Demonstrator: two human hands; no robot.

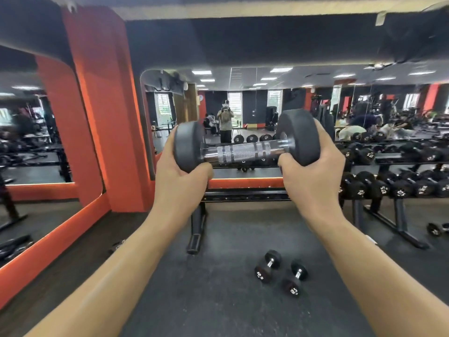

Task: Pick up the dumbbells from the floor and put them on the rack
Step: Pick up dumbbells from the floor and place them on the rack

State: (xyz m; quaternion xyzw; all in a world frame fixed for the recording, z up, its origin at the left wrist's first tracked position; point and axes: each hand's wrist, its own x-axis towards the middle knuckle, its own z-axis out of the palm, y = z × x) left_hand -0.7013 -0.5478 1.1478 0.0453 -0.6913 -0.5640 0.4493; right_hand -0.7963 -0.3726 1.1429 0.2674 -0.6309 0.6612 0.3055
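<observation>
While the black rubber-headed dumbbell (243,153) with a knurled steel handle hangs nearly level, axis left to right, the left hand (182,173) and right hand (313,176) each curl fingers round one head. The black steel rack (243,193) lies ahead and below, its rail parallel.

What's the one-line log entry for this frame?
phase: carry | dumbbell: held, not on rack | left hand: grips left head | right hand: grips right head | floor: two 12.5 dumbbells
</observation>
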